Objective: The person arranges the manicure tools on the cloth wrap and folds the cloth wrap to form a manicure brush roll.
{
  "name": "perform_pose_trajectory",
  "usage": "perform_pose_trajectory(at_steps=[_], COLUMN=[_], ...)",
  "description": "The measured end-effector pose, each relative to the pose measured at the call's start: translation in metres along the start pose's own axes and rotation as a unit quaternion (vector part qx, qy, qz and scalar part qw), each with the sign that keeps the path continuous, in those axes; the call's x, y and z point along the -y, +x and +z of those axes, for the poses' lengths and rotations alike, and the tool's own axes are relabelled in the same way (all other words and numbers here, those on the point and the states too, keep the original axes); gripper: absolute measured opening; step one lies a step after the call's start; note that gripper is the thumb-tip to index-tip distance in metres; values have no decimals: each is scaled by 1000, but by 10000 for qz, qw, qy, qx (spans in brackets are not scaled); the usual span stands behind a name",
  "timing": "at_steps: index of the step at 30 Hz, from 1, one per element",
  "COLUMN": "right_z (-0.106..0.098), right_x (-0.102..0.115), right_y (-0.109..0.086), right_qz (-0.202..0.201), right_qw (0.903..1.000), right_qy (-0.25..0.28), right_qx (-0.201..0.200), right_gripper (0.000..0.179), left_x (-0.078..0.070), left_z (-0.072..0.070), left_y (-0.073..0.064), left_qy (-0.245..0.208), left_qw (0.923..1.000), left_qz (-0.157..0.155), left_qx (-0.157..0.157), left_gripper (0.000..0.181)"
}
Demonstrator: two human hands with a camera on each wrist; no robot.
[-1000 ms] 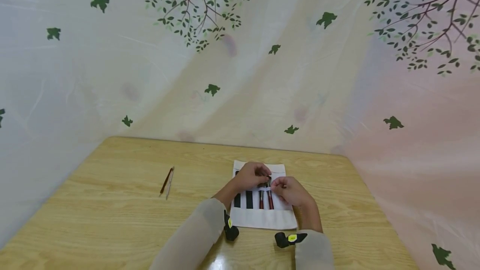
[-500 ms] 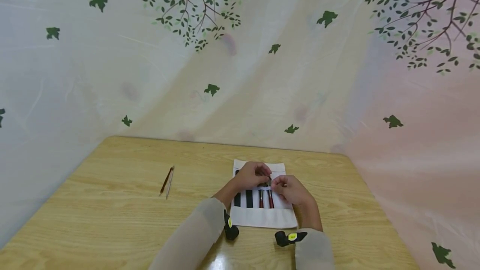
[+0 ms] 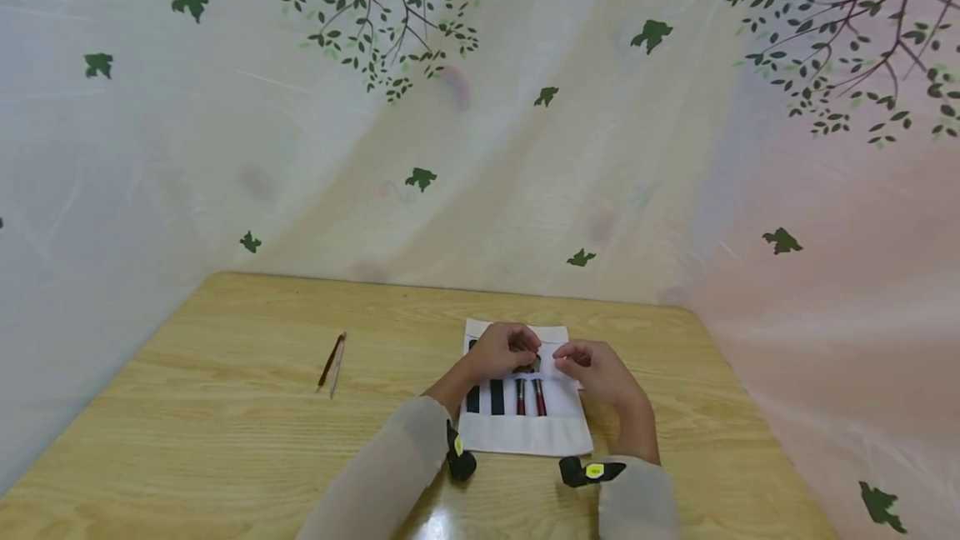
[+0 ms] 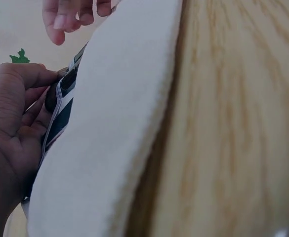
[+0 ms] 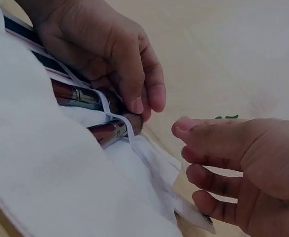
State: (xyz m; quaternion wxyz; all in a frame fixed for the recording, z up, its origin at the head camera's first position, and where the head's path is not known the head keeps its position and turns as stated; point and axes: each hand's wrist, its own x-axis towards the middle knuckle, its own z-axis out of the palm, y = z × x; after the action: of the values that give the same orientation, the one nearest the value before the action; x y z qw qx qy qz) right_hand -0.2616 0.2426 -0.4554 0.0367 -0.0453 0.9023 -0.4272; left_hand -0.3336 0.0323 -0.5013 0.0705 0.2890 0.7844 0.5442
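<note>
A white cloth brush roll lies unrolled on the table, with two brushes tucked upright in its pocket. They have dark red handles, silver ferrules and brown bristles. A thin white elastic band crosses over them. My left hand reaches over the roll, its thumb and finger pinching the right-hand brush at its bristles. My right hand hovers over the roll's right edge, apart from the brushes, fingers loosely bent and holding nothing. In the right wrist view, a cloth tab hangs below its fingers.
Two black strips fill the roll's left slots. To the left on the wooden table lie a thin reddish-brown stick and a thin pale stick. A printed curtain hangs behind the table.
My right hand has moved right and slightly up, away from the brush heads and the elastic band. My left hand stays where it was.
</note>
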Motion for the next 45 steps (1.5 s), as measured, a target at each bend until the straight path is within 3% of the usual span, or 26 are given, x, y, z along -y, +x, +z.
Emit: perform_pose_trajectory(at_steps=[10, 22, 33, 38, 45], right_z=[7, 8, 11, 11, 10], right_x=[-12, -14, -18, -18, -17], right_y=[4, 4, 8, 6, 4], right_qz=[-243, 56, -9, -217, -331], right_qw=[9969, 9980, 9972, 9966, 9958], right_qy=[-753, -587, -571, -475, -360], right_qx=[-34, 207, 480, 640, 779], right_gripper=[10, 10, 10, 7, 5], left_x=[2, -1, -12, -20, -25], left_z=[0, -1, 1, -9, -38], left_y=[-1, -2, -6, -9, -26], left_qy=[-57, 8, -12, 94, 342], left_qw=[9999, 9998, 9991, 9981, 9962], left_qz=[70, 205, 211, 325, 552], left_qx=[67, 49, -379, -518, -582], left_gripper=[10, 10, 11, 14, 14])
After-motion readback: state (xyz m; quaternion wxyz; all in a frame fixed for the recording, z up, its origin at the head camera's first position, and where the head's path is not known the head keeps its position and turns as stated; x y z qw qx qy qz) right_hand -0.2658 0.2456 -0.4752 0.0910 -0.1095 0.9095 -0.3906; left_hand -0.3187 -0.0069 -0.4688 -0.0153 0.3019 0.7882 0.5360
